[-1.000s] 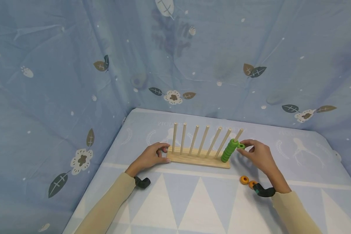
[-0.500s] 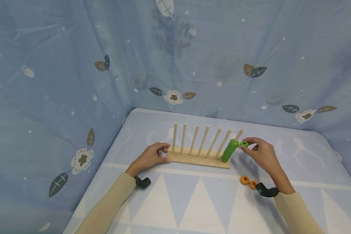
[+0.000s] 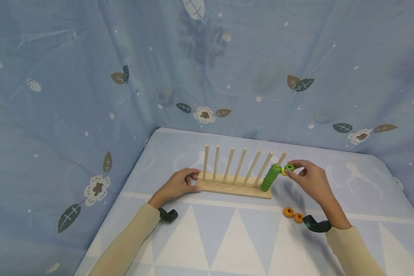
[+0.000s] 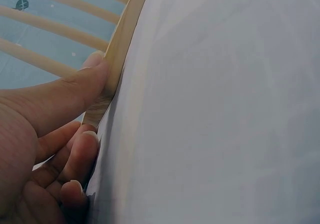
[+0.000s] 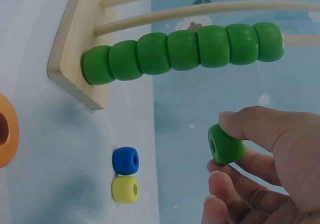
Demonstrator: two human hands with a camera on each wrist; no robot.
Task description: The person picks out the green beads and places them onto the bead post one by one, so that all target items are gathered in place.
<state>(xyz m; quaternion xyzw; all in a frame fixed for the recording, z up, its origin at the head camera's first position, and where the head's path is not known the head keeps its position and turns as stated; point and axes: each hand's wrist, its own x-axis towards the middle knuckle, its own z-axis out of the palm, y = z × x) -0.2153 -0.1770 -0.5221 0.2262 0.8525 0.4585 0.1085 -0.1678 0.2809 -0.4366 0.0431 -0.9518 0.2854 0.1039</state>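
A wooden peg rack (image 3: 234, 189) stands on the table with a row of upright pegs. Its rightmost peg carries a stack of several green beads (image 5: 182, 50), with bare peg tip above them. My left hand (image 3: 179, 182) grips the rack's left end, thumb on top of the board (image 4: 122, 39) and fingers curled at its end edge. To the right of the stack, my right hand (image 3: 308, 178) pinches a loose green bead (image 5: 229, 145) between thumb and fingers, in the air and apart from the peg. The bead's hole faces the camera in the head view.
On the table beyond the held bead lie a blue bead (image 5: 125, 160) and a yellow bead (image 5: 125, 189), side by side. Two orange beads (image 3: 288, 212) lie in front of the rack's right end, near the right wrist. Patterned blue cloth (image 3: 207, 69) hangs behind the table.
My right hand has drawn slightly to the right and up with the green bead, away from the stack. The yellow bead now shows behind it. My left hand has stayed put.
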